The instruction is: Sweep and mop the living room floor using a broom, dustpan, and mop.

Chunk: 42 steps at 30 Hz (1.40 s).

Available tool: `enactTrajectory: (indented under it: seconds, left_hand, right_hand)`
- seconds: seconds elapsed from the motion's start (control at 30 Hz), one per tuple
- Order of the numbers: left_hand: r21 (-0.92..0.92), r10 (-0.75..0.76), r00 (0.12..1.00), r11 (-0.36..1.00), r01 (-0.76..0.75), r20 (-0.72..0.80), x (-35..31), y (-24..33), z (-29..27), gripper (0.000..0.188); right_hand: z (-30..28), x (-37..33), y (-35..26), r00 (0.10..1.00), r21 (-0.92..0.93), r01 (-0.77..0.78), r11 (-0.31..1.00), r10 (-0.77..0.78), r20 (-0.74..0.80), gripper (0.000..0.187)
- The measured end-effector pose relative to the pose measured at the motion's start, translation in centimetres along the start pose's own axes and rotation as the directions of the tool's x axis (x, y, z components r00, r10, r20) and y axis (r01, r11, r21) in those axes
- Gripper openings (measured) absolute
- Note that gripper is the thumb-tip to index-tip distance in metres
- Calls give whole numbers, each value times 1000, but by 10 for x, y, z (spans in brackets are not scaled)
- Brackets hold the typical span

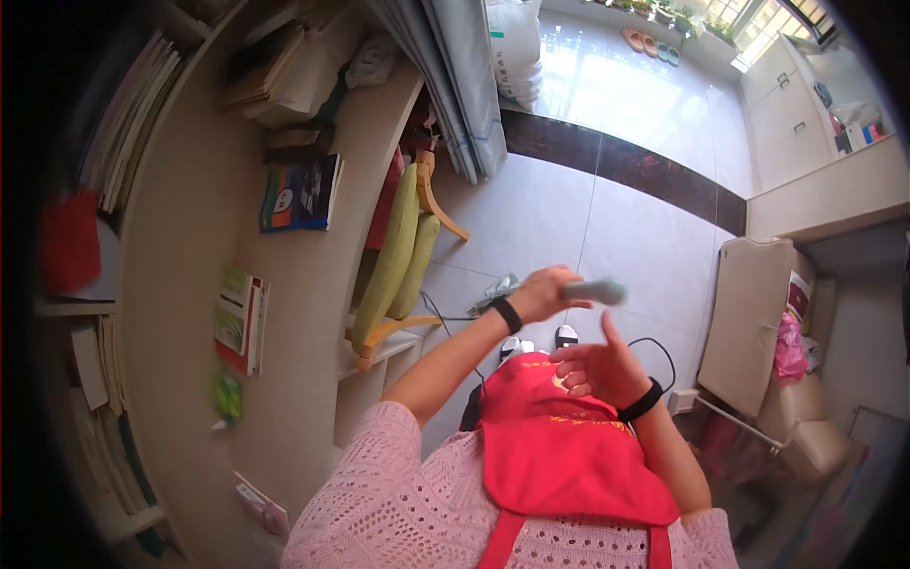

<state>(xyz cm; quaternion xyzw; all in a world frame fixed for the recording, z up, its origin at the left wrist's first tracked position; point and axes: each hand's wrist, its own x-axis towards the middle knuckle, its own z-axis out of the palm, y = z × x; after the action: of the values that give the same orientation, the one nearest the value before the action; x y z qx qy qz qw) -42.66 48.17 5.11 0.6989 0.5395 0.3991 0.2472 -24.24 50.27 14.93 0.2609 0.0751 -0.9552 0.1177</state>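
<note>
My left hand is closed around a grey-green, rounded handheld object, held out in front of me above the tiled floor. Motion blur and my fingers hide its exact kind. Just below and to the right, my right hand is apart from it, thumb raised and fingers stretched out, holding nothing. A black band circles each wrist. Under my hands hangs the red apron that I wear over a pink knit top. Past my left wrist, a crumpled pale-green thing shows low down near the floor.
On my left, a desk carries books and a green bottle. A wooden chair with green cushions stands against it. A beige seat with a pink bag is at right; a white sack stands beyond.
</note>
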Motion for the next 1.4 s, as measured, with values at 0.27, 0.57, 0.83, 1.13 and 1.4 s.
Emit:
enactTrajectory:
  seconds: [0.27,0.57,0.83,1.13,1.4]
  left_hand:
    - [273,108,951,962,-26,-289,3,11,12,17]
    - [143,-373,875,891,430,-309,-44,-93,27,39]
    - [-720,-910,266,-50,692,319,-48,-224,70,57]
    - [339,-965,-8,84,937,263,-68,-264,103,67]
    - [607,-576,204,702,-371,791,-135,-237,159,18]
  right_hand:
    - [60,-10,-38,961,456,253,853,-170,-216,19]
    - [-30,97,-49,898,-491,14,871,-228,-378,16]
    - [-123,168,-20,812,-744,-91,662,-383,-440,35]
    - [-163,224,90,970,653,222,724,-98,-221,31]
    - [-164,185,157,932,624,289,726,-65,-356,32]
